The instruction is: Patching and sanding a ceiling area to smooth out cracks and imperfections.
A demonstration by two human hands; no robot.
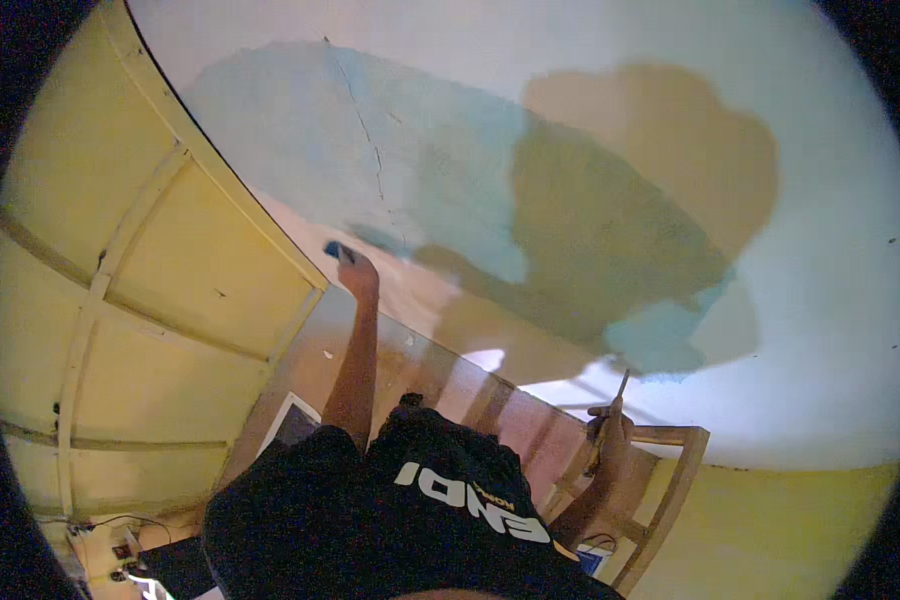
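Observation:
Raised against the pale wall [820,150], my left hand [360,275] grips a dark blue applicator [333,250] at the lower edge of a blue-green painted patch [270,120]. The applicator's exact kind is unclear. A thin crack [365,130] runs through the patch. Lower right, my right hand [615,425] is closed on a thin stick-like handle [624,385] that points up toward the patch's lower end; whatever else is in that hand is too small to make out. Shadows fall across the middle and right of the painted surface.
A yellow panelled surface with battens [160,250] fills the left. A wooden frame [685,470] stands beside my right arm. Cables and a dark object [170,565] sit at lower left. A white-framed item [275,430] is behind my left arm. Yellow wall [770,530] shows lower right.

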